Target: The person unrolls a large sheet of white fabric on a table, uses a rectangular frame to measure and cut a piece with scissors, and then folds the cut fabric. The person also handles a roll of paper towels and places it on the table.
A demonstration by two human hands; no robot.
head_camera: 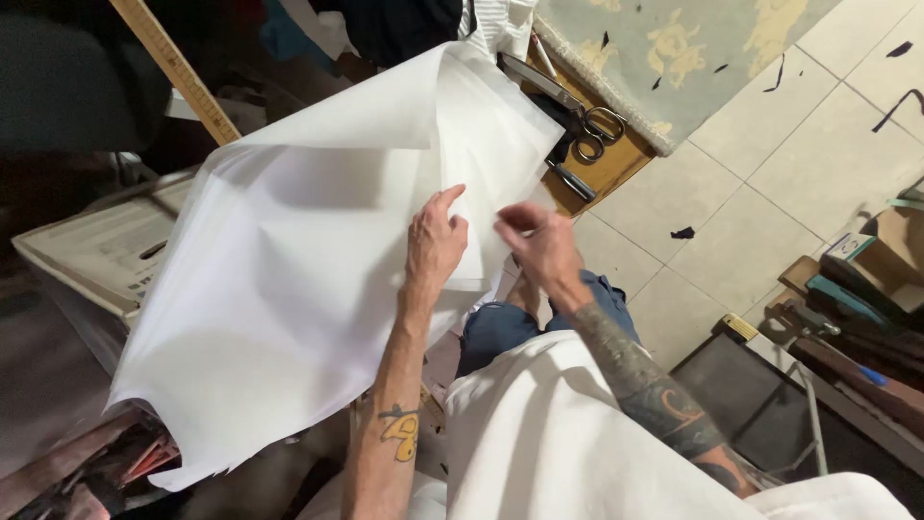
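Note:
Several large sheets of thin white paper (pixel 289 250) lie spread over a work surface in front of me, their edges curling up at the top. My left hand (pixel 435 241) rests flat on the paper near its right edge, fingers slightly spread. My right hand (pixel 541 243) pinches the right edge of a sheet between thumb and fingers, just beside the left hand. Both forearms are tattooed. Below them are my blue denim shorts (pixel 500 323) and white shirt (pixel 558 433).
Black-handled scissors (pixel 589 130) lie on a wooden board (pixel 616 164) at the upper right. A wooden ruler (pixel 178 67) slants at the upper left. Pale floor tiles (pixel 770 164), a patterned rug (pixel 693 48) and a clutter of tools and boxes (pixel 857 289) are on the right.

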